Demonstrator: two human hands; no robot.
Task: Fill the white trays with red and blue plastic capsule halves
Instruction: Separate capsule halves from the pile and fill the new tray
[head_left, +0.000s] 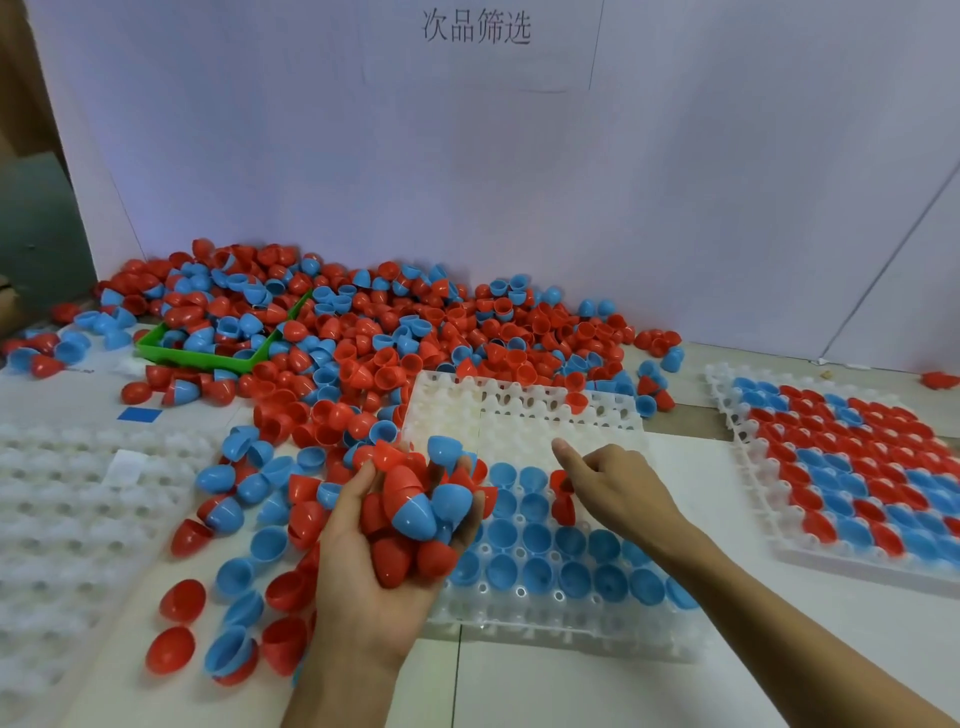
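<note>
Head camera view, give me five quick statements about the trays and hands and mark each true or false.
1. The left hand holds a handful of red and blue capsule halves. True.
2. The centre tray is completely full. False: its far rows are mostly vacant; only the near rows hold blue halves.
3. The right tray holds both red and blue halves. True.
4. The green bin sits at the far right. False: it lies at the far left, in the loose pile.
5. The right hand rests flat on the table. False: it is over the centre tray, at a red half.
</note>
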